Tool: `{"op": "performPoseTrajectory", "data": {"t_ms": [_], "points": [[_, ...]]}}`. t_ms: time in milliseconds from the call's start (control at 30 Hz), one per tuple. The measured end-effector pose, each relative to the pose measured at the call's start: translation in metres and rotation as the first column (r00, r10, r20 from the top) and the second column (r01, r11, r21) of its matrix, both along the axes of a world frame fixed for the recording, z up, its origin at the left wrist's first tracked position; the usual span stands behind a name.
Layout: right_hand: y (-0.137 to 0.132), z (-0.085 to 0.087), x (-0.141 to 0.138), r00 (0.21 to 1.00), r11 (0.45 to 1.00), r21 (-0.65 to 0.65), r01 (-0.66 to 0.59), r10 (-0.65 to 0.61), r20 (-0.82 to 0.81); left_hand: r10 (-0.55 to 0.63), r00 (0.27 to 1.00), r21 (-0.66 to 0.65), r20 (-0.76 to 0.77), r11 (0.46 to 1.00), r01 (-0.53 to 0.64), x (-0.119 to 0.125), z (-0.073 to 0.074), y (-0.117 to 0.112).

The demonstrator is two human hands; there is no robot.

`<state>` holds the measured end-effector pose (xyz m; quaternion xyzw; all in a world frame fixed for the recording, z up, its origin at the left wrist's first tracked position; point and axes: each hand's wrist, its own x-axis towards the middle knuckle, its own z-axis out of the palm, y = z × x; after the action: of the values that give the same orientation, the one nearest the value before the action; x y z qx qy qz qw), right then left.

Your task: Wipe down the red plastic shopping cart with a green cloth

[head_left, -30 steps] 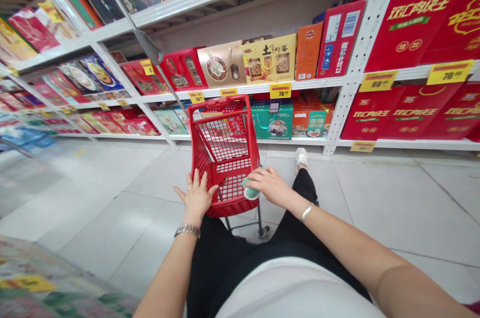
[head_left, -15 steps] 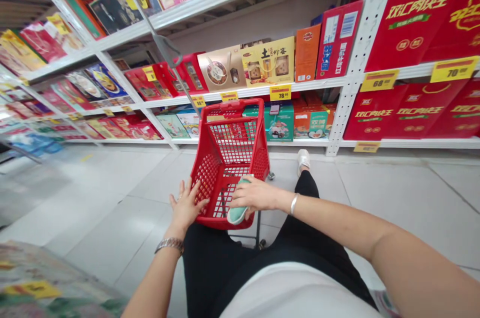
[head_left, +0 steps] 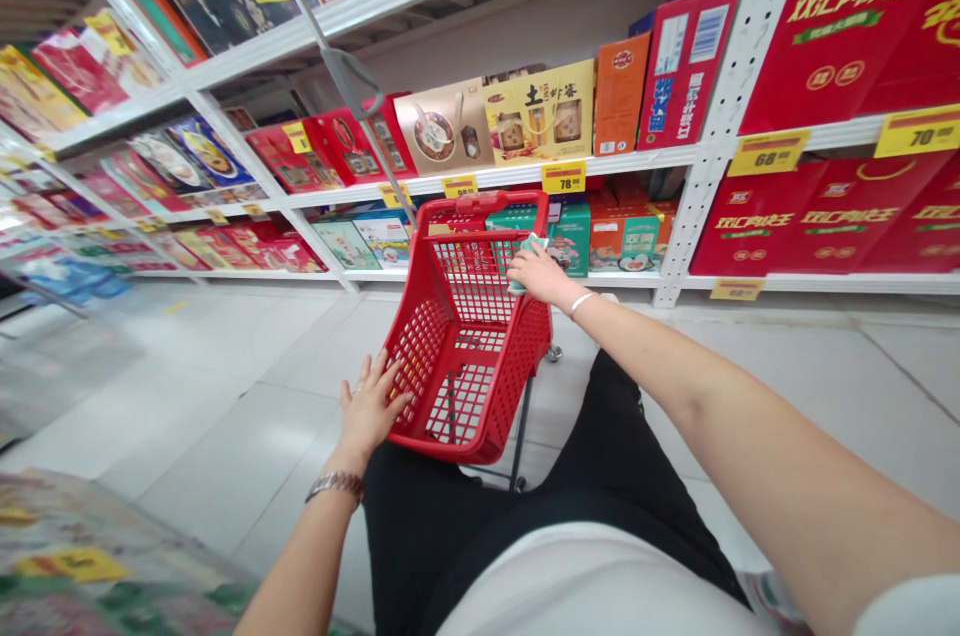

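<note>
A red plastic shopping cart [head_left: 405, 316] stands right in front of my legs, its mesh basket tilted slightly. My left hand [head_left: 369, 406] lies with fingers spread against the basket's near left rim, holding nothing. Out at the far right rim, my right hand [head_left: 536, 273] presses a folded light green cloth [head_left: 537, 243] with a pale edge onto the red plastic. The fingers cover most of the cloth. Nothing lies in the visible part of the basket.
White shelves [head_left: 465, 184] with gift boxes and yellow price tags run behind the cart. A grey metal pole with a loop handle [head_left: 352, 81] leans across them. Stacked red boxes [head_left: 765, 216] fill the right. Blurred packaged goods [head_left: 97, 566] are at the lower left.
My right hand has moved with the green cloth from the near right part of the basket forward to its far right rim. The cart has turned slightly. My left hand stays at the left rim.
</note>
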<state>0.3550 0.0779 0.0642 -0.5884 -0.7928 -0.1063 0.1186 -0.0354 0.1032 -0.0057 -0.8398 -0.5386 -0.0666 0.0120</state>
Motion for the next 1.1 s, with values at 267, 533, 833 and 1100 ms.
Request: {"op": "performPoseTrajectory", "data": {"t_ms": [267,533,833,1100], "points": [[-0.08,-0.052,-0.087,0.971,0.991,-0.025,-0.129,0.122,-0.207,-0.008,0.991,0.152,0.137,0.988,-0.013,0.006,0.005,-0.002],[-0.128,-0.082,-0.138,0.899,0.974,0.039,-0.224,0.222,-0.378,-0.018,0.941,0.234,0.339,0.97,-0.066,0.063,-0.02,-0.083],[-0.072,-0.043,-0.063,0.98,0.997,0.039,-0.071,0.077,-0.183,-0.024,0.997,0.058,0.071,0.998,0.02,0.063,-0.011,-0.071],[-0.017,-0.002,0.0,0.976,0.973,0.074,0.217,-0.216,-0.032,0.193,0.979,-0.004,0.066,0.981,-0.193,0.029,-0.002,-0.005]]}}
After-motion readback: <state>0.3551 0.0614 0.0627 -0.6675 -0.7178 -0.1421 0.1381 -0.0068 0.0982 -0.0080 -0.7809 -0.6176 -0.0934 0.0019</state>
